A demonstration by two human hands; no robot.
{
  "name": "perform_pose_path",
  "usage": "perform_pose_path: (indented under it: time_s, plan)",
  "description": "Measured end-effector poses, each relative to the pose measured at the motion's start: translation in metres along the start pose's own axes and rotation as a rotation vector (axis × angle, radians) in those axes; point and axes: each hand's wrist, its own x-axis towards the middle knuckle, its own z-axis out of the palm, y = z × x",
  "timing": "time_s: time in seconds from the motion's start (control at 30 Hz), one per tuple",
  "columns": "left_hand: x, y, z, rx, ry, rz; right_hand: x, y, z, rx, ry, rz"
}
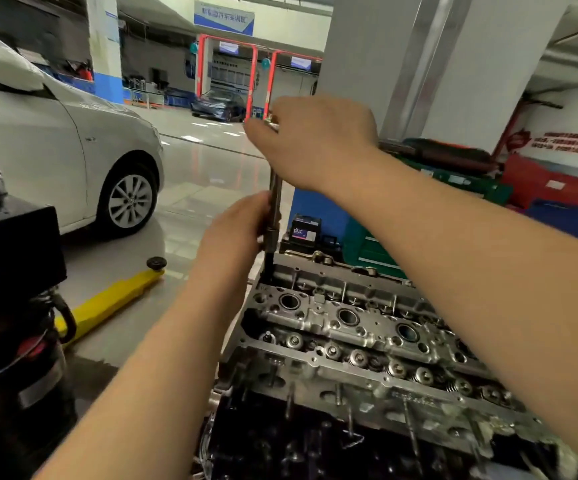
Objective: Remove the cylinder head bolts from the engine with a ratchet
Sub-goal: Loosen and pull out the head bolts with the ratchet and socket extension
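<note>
Head view — battery (305, 233), label illegible

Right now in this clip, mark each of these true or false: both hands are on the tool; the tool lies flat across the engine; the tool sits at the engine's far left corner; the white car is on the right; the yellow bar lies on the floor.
1. Both hands are on the tool. True: the left hand grips the shaft of the tool, and the right hand holds its top.
2. The tool lies flat. False: it stands upright.
3. It sits at the far left corner of the engine. True.
4. The white car is on the right. False: left.
5. The yellow bar lies on the floor. True.
</note>
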Motion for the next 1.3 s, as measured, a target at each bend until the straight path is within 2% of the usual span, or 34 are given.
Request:
perform_pose_path:
  time_s: [0.1, 0.2, 0.27, 0.33, 0.4, 0.47, 0.57, 0.63, 0.67, 0.73, 0.83, 0.9, 0.93, 1.0, 1.03, 1.07, 1.13, 1.2, 1.27, 1.3]
  plan:
    - [-0.038, -0.028, -0.011, 0.042, -0.105, 0.060, -0.003, 0.016, 0.011, 0.374, 0.008, -0.079]
    - [-0.042, -0.038, -0.010, 0.057, -0.163, 0.069, -0.003, 0.026, 0.022, 0.917, -0.100, 0.018]
    - [-0.040, -0.038, -0.012, 0.108, -0.173, 0.074, -0.003, 0.024, 0.029, 1.065, -0.106, 0.083]
    - [-0.041, -0.040, -0.012, 0.165, -0.202, 0.107, -0.003, 0.025, 0.035, 1.087, -0.052, 0.102]
    - [-0.043, -0.041, -0.013, 0.174, -0.216, 0.106, -0.004, 0.025, 0.041, 1.030, 0.041, 0.078]
    - [-0.041, -0.041, -0.012, 0.201, -0.232, 0.109, -0.004, 0.017, 0.036, 0.824, 0.114, 0.092]
    - [-0.039, -0.042, -0.008, 0.276, -0.239, 0.155, 0.002, -0.001, 0.021, 0.235, 0.097, 0.144]
    - [-0.035, -0.049, -0.010, 0.279, -0.238, 0.142, 0.000, -0.005, 0.008, -0.133, 0.093, 0.019]
    - [-0.033, -0.050, -0.011, 0.262, -0.236, 0.128, -0.004, -0.007, 0.003, -0.245, 0.085, -0.045]
    - [-0.030, -0.050, -0.013, 0.223, -0.219, 0.112, -0.011, -0.010, -0.002, -0.263, 0.107, -0.065]
    - [-0.032, -0.048, -0.014, 0.202, -0.228, 0.124, -0.009, -0.013, 0.004, -0.115, 0.174, 0.097]
    - [-0.033, -0.047, -0.015, 0.178, -0.244, 0.105, -0.003, -0.009, 0.013, 0.109, 0.142, 0.104]
    - [-0.034, -0.046, -0.015, 0.165, -0.256, 0.101, -0.001, -0.005, 0.018, 0.342, 0.125, 0.084]
    - [-0.034, -0.045, -0.014, 0.164, -0.284, 0.109, -0.005, 0.001, 0.024, 1.017, 0.062, 0.103]
    - [-0.034, -0.045, -0.013, 0.173, -0.297, 0.114, -0.008, 0.002, 0.026, 1.247, 0.057, 0.121]
    - [-0.034, -0.045, -0.013, 0.180, -0.306, 0.114, -0.009, 0.001, 0.028, 1.336, 0.059, 0.120]
    - [-0.032, -0.046, -0.012, 0.176, -0.301, 0.100, -0.006, -0.006, 0.031, 1.122, 0.118, 0.096]
    - [-0.031, -0.049, -0.013, 0.119, -0.268, 0.086, 0.003, -0.012, 0.026, 0.641, 0.171, 0.111]
    - [-0.029, -0.047, -0.015, 0.040, -0.244, 0.030, 0.006, -0.017, 0.016, 0.173, 0.133, 0.216]
    - [-0.029, -0.044, -0.016, -0.002, -0.235, -0.001, 0.006, -0.017, 0.011, 0.034, 0.098, 0.255]
